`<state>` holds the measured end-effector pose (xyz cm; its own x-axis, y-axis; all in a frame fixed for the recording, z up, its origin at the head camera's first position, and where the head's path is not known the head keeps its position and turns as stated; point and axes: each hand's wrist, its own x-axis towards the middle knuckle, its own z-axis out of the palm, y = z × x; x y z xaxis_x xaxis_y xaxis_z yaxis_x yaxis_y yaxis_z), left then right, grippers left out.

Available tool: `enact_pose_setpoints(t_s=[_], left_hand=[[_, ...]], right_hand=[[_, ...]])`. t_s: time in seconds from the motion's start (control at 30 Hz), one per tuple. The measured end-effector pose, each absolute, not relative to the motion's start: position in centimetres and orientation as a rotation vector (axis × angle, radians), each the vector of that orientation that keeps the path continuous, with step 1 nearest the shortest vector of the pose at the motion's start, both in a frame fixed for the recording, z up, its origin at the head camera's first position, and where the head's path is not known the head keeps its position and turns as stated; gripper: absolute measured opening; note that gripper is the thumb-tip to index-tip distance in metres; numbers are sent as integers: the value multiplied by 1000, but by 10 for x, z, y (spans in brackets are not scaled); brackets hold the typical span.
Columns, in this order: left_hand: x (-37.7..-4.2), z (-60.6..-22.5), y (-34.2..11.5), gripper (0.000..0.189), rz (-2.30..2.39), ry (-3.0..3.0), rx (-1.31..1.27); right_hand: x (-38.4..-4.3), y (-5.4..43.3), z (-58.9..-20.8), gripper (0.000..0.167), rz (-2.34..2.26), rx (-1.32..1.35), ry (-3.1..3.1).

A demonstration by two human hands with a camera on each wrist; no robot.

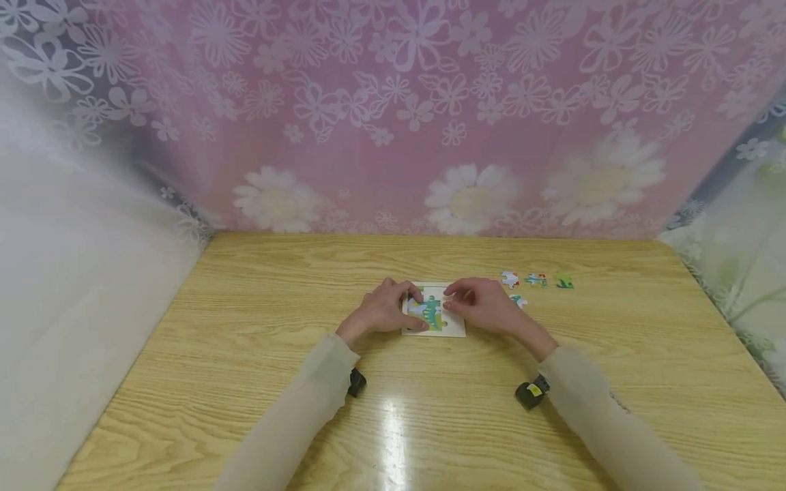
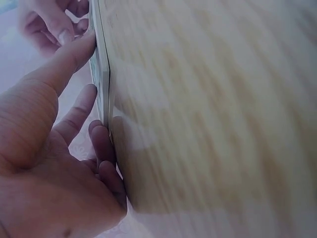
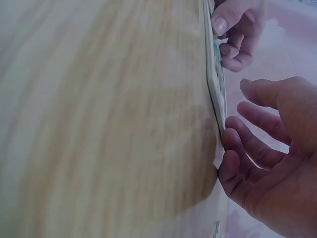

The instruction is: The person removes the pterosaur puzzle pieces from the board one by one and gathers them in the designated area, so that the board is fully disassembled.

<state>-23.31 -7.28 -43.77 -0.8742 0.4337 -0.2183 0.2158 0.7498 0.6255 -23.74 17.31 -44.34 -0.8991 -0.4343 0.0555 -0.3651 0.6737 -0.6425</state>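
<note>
A white puzzle board (image 1: 454, 329) lies flat on the table, with a partly assembled picture of a green dinosaur (image 1: 432, 313) in its left part. My left hand (image 1: 385, 307) rests at the board's left side. Its thumb (image 2: 74, 57) and index finger touch the top, while the other fingers lie by the edge. Over the board's right side is my right hand (image 1: 482, 303), its thumb and index finger apart with nothing seen between them. The lower fingers (image 3: 233, 141) of that hand are right at the board's edge.
To the right of the board lie several loose puzzle pieces: a pale one (image 1: 509, 279), a blue and red one (image 1: 537, 279), a green one (image 1: 563, 280) and one (image 1: 518, 300) partly behind my right hand. A flowered curtain (image 1: 368, 136) hangs behind the wooden table (image 1: 276, 273).
</note>
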Motion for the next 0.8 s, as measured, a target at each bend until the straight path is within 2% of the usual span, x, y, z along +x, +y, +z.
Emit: enact_pose_setpoints(t_s=[0.4,0.8], left_hand=[[-236,-442,-74,38,873,2587,516],[-236,-440,-73,37,881,2579,510]], right_hand=[[-242,160,-445,22,-922,-710,2755],[-244,156,-445,20,-917,-644,2724]])
